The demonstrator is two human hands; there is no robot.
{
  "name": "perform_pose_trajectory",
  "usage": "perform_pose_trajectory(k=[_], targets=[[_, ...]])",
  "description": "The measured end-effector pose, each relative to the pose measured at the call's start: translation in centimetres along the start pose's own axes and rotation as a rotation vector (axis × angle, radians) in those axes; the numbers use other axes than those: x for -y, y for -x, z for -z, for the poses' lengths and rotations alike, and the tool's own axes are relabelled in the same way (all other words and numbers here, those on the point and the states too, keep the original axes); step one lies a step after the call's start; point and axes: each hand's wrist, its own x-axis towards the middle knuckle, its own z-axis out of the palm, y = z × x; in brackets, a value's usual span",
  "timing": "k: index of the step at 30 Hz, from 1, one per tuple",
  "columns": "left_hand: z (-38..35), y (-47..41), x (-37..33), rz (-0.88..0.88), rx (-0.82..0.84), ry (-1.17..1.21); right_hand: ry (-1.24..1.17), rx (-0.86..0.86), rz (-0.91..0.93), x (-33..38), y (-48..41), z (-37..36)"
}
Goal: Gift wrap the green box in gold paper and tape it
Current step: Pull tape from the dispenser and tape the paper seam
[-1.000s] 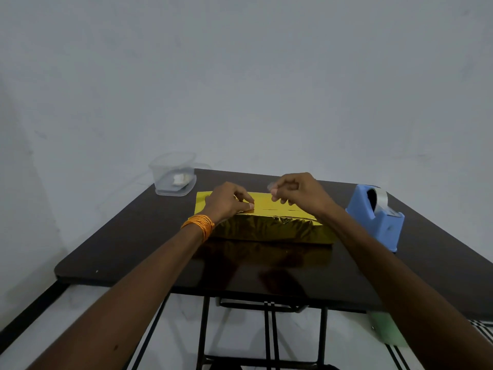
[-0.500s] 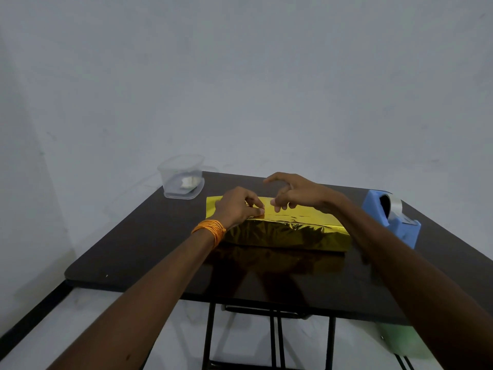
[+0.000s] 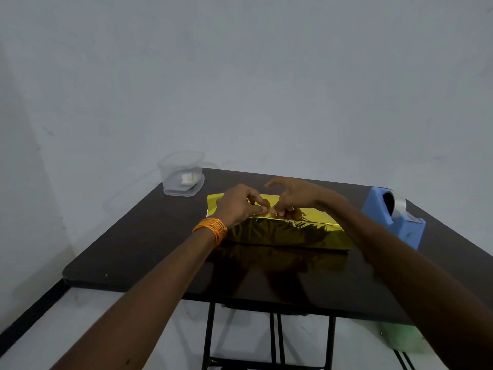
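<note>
The box, fully covered in shiny gold paper (image 3: 288, 232), lies lengthwise in the middle of the dark table (image 3: 149, 241). No green of the box shows. My left hand (image 3: 237, 202), with orange bangles at the wrist, rests on the box's top near its left end, thumb and curled fingers pinching the paper seam. My right hand (image 3: 296, 194) meets it from the right. Its lower fingertips press down on the seam, while index finger and thumb arch upward, apart. A tape piece under the fingers cannot be made out.
A blue tape dispenser (image 3: 392, 222) with a roll in it stands at the table's right side. A clear plastic container (image 3: 181, 173) sits at the far left corner. Something pale green (image 3: 400, 337) lies on the floor under the right edge.
My right hand, which pinched a piece of tape above the box, has come down onto the seam beside my left hand. The left hand stayed on the seam.
</note>
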Motion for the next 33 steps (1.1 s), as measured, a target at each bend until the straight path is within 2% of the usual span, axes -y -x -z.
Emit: perform_pose_trajectory(k=[5,8,11,17,21,33], targets=[[-0.1,-0.2,0.3,0.022,-0.003,-0.008,0.12,-0.014,-0.105,0.2,-1.0,0.2],[-0.1,-0.3,0.5,0.022,0.013,0.004,0.114,-0.009,-0.219,-0.5,-0.6,0.8],[-0.2,-0.3,0.6,0.029,0.008,0.016,0.029,-0.046,-0.241,-1.8,-0.1,0.9],[-0.2,0.0,0.0,0.062,-0.021,0.02,-0.066,-0.122,-0.198,-2.8,0.5,-0.1],[-0.2,0.2,-0.7,0.085,-0.04,-0.007,0.106,-0.193,-0.153,-3.1,0.4,-1.0],[0.1,0.6,-1.8,0.16,0.001,-0.068,0.017,-0.293,-0.087,-3.4,1.8,-2.3]])
